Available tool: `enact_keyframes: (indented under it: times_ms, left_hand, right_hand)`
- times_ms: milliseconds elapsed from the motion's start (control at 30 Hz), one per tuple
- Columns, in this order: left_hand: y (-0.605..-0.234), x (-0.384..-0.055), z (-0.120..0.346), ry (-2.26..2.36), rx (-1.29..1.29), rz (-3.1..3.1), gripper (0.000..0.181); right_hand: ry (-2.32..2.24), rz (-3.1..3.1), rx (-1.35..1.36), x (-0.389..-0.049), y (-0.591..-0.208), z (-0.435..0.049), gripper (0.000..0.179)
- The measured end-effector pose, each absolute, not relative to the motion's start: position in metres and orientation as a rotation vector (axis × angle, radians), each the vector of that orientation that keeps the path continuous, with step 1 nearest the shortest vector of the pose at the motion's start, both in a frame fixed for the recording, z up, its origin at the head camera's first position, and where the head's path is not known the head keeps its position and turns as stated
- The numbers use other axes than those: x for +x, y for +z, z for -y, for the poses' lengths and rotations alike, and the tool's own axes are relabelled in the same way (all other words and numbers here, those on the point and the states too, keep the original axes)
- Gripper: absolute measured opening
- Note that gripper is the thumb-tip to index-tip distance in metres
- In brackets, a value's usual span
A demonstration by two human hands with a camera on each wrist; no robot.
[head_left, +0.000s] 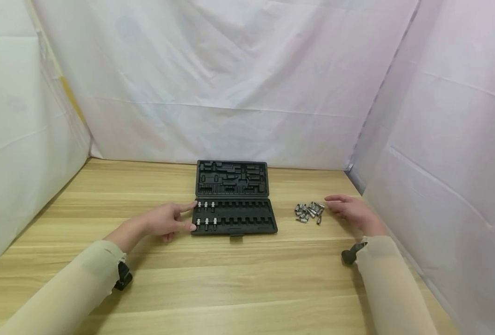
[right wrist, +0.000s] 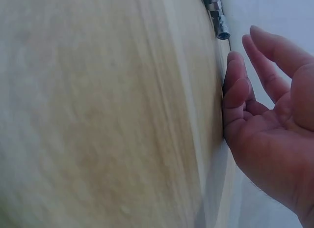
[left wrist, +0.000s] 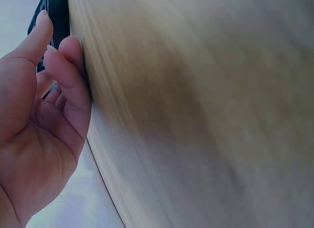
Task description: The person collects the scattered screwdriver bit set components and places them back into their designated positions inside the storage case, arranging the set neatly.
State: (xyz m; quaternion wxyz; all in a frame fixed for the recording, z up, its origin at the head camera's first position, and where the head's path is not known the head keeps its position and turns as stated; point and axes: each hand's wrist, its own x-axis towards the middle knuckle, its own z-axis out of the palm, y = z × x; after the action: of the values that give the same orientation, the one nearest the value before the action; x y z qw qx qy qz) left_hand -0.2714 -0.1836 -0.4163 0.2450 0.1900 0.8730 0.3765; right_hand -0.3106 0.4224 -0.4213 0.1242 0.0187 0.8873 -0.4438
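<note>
A black plastic socket case [head_left: 232, 229] lies unfolded on the table, its lid towards the back. Two rows of three silver-topped bit sockets [head_left: 206, 222] stand at the left end of its lower half; the slots to their right hold nothing. My left hand [head_left: 163, 221] rests at the case's left edge, index finger and thumb stretched out to touch it, the other fingers bent loosely. To the right of the case lies a loose pile of bit sockets [head_left: 310, 211]. Just right of that pile is my right hand [head_left: 350, 211], fingers relaxed, holding nothing; one socket [right wrist: 222, 34] shows beyond its fingertips.
The wooden table [head_left: 230, 284] extends around the case and pile. White sheeting [head_left: 226, 83] hangs along the back and both sides. Each wrist carries a black camera mount, one by the left sleeve [head_left: 63, 288] and one by the right sleeve [head_left: 391, 284].
</note>
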Motion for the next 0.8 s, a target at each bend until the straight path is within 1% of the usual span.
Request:
enact_keyframes:
  times_ms: [300, 600, 800]
  left_hand:
    - [-0.416, -0.272, 0.19, 1.042, 0.516, -2.399, 0.093]
    - [-0.419, -0.272, 0.187, 1.03, 0.525, -2.39, 0.094]
    - [-0.42, -0.273, 0.186, 1.048, 0.532, -2.382, 0.093]
  right_hand:
    - [-1.073, -2.707, -0.036, -0.316, -0.416, -0.412, 0.053]
    - [-0.967, -2.718, -0.009, -0.31, -0.409, -0.406, 0.049]
    - [-0.971, -2.716, 0.088, -0.31, -0.413, -0.406, 0.048]
